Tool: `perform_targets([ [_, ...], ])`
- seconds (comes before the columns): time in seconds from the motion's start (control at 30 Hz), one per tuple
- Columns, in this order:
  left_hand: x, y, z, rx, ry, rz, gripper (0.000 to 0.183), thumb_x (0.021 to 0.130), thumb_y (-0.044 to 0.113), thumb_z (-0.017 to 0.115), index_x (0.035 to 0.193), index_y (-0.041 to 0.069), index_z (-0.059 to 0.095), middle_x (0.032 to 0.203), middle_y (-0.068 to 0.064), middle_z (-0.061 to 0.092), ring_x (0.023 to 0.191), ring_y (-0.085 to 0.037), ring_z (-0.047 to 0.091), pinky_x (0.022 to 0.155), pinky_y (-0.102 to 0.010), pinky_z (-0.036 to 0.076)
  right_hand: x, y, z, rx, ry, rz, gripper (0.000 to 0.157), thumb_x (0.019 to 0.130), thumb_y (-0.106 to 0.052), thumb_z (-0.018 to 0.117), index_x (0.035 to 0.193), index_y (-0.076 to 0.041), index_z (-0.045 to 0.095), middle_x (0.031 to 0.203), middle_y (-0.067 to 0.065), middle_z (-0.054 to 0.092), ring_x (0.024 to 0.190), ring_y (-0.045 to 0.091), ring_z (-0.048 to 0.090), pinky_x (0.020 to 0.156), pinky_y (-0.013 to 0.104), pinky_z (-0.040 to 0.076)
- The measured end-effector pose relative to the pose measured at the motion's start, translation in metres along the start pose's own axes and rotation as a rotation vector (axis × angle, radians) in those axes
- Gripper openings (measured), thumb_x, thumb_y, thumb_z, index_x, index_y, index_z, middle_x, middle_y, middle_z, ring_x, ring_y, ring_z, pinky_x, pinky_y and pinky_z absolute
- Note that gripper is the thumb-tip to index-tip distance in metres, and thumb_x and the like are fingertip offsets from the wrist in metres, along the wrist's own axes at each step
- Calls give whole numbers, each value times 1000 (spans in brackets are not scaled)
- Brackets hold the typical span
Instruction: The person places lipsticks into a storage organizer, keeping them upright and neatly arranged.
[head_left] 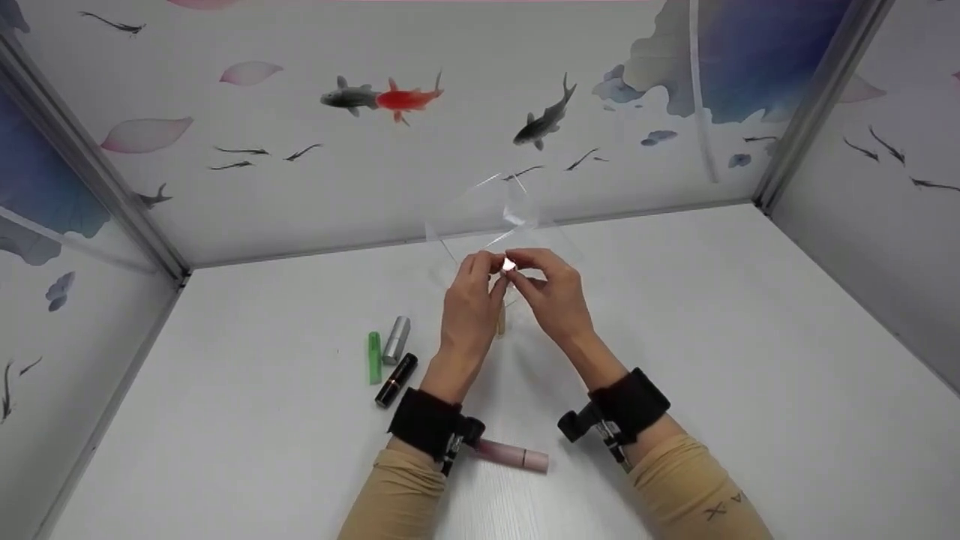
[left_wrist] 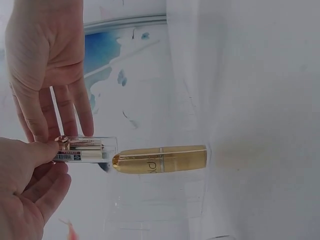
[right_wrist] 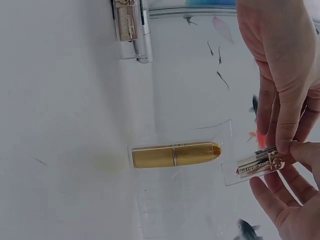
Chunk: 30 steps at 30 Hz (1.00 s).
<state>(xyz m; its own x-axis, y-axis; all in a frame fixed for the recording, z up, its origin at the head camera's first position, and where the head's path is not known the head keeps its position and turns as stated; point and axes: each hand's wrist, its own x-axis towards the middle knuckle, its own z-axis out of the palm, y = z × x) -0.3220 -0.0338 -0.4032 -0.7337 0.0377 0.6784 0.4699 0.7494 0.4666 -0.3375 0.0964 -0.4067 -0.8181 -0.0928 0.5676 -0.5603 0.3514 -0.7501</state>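
L hand & R hand narrow to fingertip pinches, jointly holding a small clear labelled tube just above the upright gold lipstick, w/ clear plastic panels nearby. Rel. to the gold lipstick, green tube, silver tube & black lipstick lie L; pink tube, partly hidden by wrist cam, lies nearer the person.

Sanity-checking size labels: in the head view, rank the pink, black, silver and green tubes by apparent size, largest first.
1. Pink tube, longest even though partly covered
2. Black tube
3. Silver tube and green tube: too alike to rank; similar length, silver looks thicker
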Motion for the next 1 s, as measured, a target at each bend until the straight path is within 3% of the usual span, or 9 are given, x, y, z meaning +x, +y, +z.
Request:
perform_targets([
  [0.53, -4, -6, 14, 59, -61, -37, 18, 93, 10, 69, 109, 5, 62, 106, -10, 70, 96, -19, 74, 80, -26, 60, 0, 13, 0, -99, -40, 29, 25, 93, -7, 68, 118, -5, 70, 115, 12, 72, 104, 25, 71, 83, 36, 62],
  [0.77, -7, -10, 18, 152, -85, -22, 18, 90, 11, 73, 105, 7, 64, 100, -8, 72, 93, -18, 73, 78, -27, 60, -2, 19, 2, -192, -73, 15, 24, 93, -7, 69, 117, -4, 70, 113, 12, 73, 100, 26, 72, 81, 36, 62],
  [1.0, -8, -11, 20, 298, -56, 9, 20, 85, 18, 80, 99, 11, 68, 95, -2, 78, 91, -17, 74, 100, -36, 54, -2, 20, 1, -310, -131, -21, 23, 92, -5, 69, 115, -3, 70, 110, 13, 73, 100, 26, 71, 88, 39, 59],
])
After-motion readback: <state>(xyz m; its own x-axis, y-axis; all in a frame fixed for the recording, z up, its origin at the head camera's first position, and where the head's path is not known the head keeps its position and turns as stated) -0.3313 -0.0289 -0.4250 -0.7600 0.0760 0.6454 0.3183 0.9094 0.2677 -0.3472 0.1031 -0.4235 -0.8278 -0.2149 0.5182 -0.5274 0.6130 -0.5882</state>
